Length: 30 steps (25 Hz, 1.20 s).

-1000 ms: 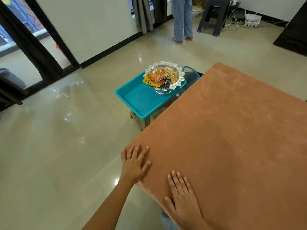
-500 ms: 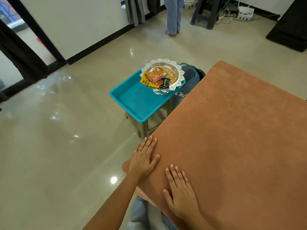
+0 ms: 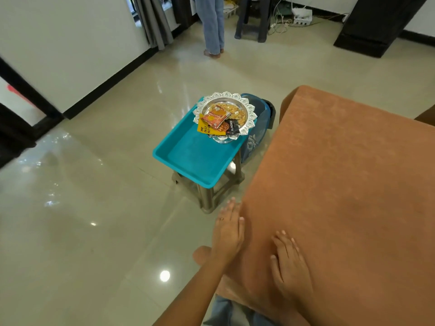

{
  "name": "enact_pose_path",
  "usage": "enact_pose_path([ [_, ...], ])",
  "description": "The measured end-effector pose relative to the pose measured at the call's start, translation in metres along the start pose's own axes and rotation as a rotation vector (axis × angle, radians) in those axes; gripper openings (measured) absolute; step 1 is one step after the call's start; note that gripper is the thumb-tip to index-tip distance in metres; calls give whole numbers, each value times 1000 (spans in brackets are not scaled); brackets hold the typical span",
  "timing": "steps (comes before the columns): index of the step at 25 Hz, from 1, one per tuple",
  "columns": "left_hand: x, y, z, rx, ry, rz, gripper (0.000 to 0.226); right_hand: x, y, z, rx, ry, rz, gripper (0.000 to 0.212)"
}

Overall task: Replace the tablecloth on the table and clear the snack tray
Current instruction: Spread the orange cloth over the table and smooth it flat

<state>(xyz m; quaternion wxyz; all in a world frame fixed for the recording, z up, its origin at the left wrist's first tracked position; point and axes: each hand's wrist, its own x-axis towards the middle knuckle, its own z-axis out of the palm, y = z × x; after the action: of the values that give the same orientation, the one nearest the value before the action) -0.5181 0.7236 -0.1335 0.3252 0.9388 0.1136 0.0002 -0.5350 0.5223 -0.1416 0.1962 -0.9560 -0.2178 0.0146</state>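
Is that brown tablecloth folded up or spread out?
Spread out: the tablecloth lies flat over the tabletop, its edge hanging down, both hands resting on it.

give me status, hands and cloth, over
Left hand open, flat at cloth edge. Right hand open, flat on cloth. Snack bowl full, on tray atop stool. Nothing in the way.

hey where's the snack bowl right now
In the head view the silver snack bowl sits at the far end of the teal tray on a stool, left of the cloth-covered table.
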Motion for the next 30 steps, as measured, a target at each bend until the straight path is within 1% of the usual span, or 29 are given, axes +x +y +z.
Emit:
enact_pose_path([
  [1,1,4,3,10,-58,116,55,11,-21,7,26,3,102,48],
  [2,0,3,10,61,-114,211,56,20,-41,13,38,-20,164,51],
  [3,-3,-1,15,122,-144,260,55,25,-56,21,33,-48,183,54],
  [5,-7,-11,20,205,-157,250,51,26,-62,35,-4,-56,163,56],
  [6,-9,-13,21,217,-156,232,53,23,-56,37,-12,-51,148,56],
  [8,-10,-16,18,212,-154,196,58,11,-32,31,-64,-69,131,60],
  [9,-10,-16,17,214,-159,181,60,4,-18,25,-92,-80,157,63],
  [11,-8,-14,15,207,-172,169,64,-14,15,11,-140,-78,263,65],
  [13,-7,-17,14,209,-178,175,65,-39,47,-5,-156,-55,416,66],
  [16,-8,-15,14,265,-134,201,64,-61,64,-20,-123,-2,610,69],
  [17,-8,-11,15,260,-120,208,63,-55,55,-18,-104,12,623,69],
  [18,-7,-4,18,243,-122,224,61,-43,41,-12,-81,26,592,68],
  [20,-8,8,24,251,-148,273,58,-10,5,5,-14,1,444,65],
  [22,-8,9,28,298,-159,281,59,15,-19,21,-5,-80,234,62],
  [23,-7,7,29,307,-165,263,61,22,-16,23,-44,-101,147,61],
  [24,-6,5,29,307,-165,232,63,25,-5,19,-93,-111,112,61],
  [25,-7,2,28,298,-163,191,66,24,11,13,-134,-107,129,61],
  [27,-10,-3,24,277,-132,105,71,13,47,-2,-156,-61,270,62],
  [29,-12,-8,18,235,-82,-18,75,7,74,-18,-122,-3,423,64],
  [30,-11,-9,16,204,-42,-93,77,12,79,-23,-95,7,452,65],
])
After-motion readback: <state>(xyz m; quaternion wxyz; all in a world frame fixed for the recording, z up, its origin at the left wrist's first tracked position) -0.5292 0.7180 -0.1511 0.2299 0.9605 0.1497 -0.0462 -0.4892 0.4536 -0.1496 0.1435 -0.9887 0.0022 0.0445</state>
